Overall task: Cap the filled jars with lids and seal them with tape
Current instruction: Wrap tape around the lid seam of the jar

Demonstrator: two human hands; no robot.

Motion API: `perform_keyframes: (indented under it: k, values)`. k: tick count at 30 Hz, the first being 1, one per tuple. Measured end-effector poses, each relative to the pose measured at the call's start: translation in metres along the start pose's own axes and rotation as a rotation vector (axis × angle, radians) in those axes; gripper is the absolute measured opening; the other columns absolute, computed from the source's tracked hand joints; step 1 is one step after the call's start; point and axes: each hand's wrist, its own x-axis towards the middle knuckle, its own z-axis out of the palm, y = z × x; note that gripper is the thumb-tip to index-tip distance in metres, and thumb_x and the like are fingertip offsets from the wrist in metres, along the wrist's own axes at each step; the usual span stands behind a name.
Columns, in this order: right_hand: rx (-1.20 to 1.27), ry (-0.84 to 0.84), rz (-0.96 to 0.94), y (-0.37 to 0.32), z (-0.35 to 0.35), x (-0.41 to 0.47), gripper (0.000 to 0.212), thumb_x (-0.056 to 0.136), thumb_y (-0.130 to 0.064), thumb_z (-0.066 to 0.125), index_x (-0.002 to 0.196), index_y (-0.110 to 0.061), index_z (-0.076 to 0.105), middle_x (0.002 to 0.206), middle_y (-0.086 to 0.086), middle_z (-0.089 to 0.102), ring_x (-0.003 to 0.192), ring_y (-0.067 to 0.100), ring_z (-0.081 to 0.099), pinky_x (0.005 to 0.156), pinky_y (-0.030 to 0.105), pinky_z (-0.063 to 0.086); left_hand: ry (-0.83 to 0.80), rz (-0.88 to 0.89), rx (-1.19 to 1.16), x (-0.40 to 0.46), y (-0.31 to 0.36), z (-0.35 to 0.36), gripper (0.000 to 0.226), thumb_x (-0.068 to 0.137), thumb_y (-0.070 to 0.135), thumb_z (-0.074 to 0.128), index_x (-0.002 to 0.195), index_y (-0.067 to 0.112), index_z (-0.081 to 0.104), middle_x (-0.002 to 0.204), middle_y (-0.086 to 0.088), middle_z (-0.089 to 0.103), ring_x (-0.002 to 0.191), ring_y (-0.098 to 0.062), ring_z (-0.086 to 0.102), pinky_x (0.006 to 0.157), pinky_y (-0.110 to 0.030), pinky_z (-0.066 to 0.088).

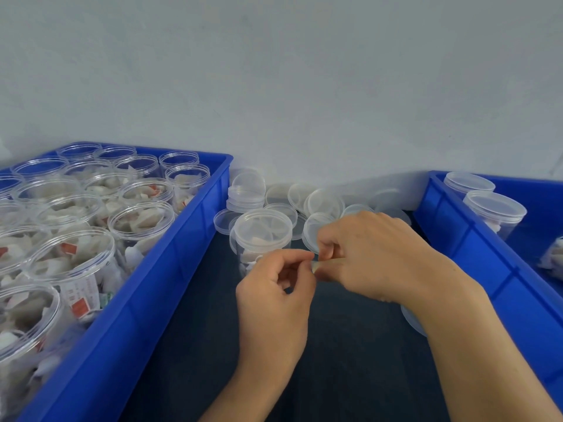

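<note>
Capped jar [261, 236] on table [195, 345]. Just in front, left hand [274, 287] and right hand [365, 257] each pinch tape [314, 264]; both grips closed.

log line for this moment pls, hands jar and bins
left hand: pinching tape | right hand: pinching tape | capped jar: on table behind hands | left bin: uncapped filled jars | right bin: capped jars

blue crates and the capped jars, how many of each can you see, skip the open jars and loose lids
blue crates: 2, one on the left holding open jars, one on the right
capped jars: 3, one on the dark table by the hands, two in the right crate
total: 5
</note>
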Motion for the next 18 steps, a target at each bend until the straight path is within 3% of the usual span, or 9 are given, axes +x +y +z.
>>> perform_keyframes:
  k: [8,11,13,14,18]
  values:
    - [0.03,-0.085,0.051,-0.004,0.022,0.009,0.038,0.087,-0.063,0.065,0.068,-0.034,0.05,0.073,-0.011,0.055,0.068,0.007,0.049,0.054,0.028,0.027,0.058,0.129,0.062,0.0,-0.001,-0.002,0.042,0.088,0.001,0.077,0.087,0.043,0.078,0.077,0.013,0.072,0.071,-0.015,0.067,0.064,-0.018,0.051]
    - [0.252,-0.199,0.012,0.0,0.022,0.01,0.015,0.09,-0.06,0.067,0.093,-0.046,0.065,0.074,-0.01,0.068,0.055,0.005,0.058,0.048,0.028,0.04,0.101,0.105,0.019,0.004,-0.002,-0.005,0.035,0.09,0.002,0.075,0.09,0.036,0.078,0.08,0.009,0.074,0.074,-0.016,0.072,0.066,-0.023,0.057]
    - [0.464,-0.328,-0.033,0.003,0.02,0.009,0.012,0.093,-0.054,0.069,0.104,-0.049,0.068,0.072,-0.008,0.073,0.052,0.008,0.061,0.053,0.033,0.053,0.126,0.087,-0.002,0.008,-0.003,-0.009,0.026,0.092,0.001,0.074,0.093,0.027,0.077,0.081,0.006,0.075,0.076,-0.016,0.073,0.068,-0.028,0.06]
    - [0.514,-0.369,-0.06,0.005,0.02,0.009,0.01,0.095,-0.054,0.068,0.104,-0.05,0.07,0.071,-0.008,0.074,0.054,0.007,0.06,0.06,0.036,0.054,0.135,0.084,0.0,0.009,-0.002,-0.01,0.023,0.091,0.001,0.075,0.093,0.024,0.076,0.081,0.006,0.075,0.076,-0.016,0.073,0.068,-0.028,0.059]
    - [0.613,-0.416,-0.094,0.01,0.017,0.008,0.021,0.101,-0.059,0.058,0.103,-0.045,0.074,0.073,-0.005,0.074,0.059,0.0,0.056,0.067,0.024,0.042,0.139,0.09,0.015,0.01,0.0,-0.014,0.023,0.091,0.001,0.075,0.094,0.023,0.074,0.083,0.007,0.075,0.079,-0.014,0.074,0.07,-0.027,0.06]
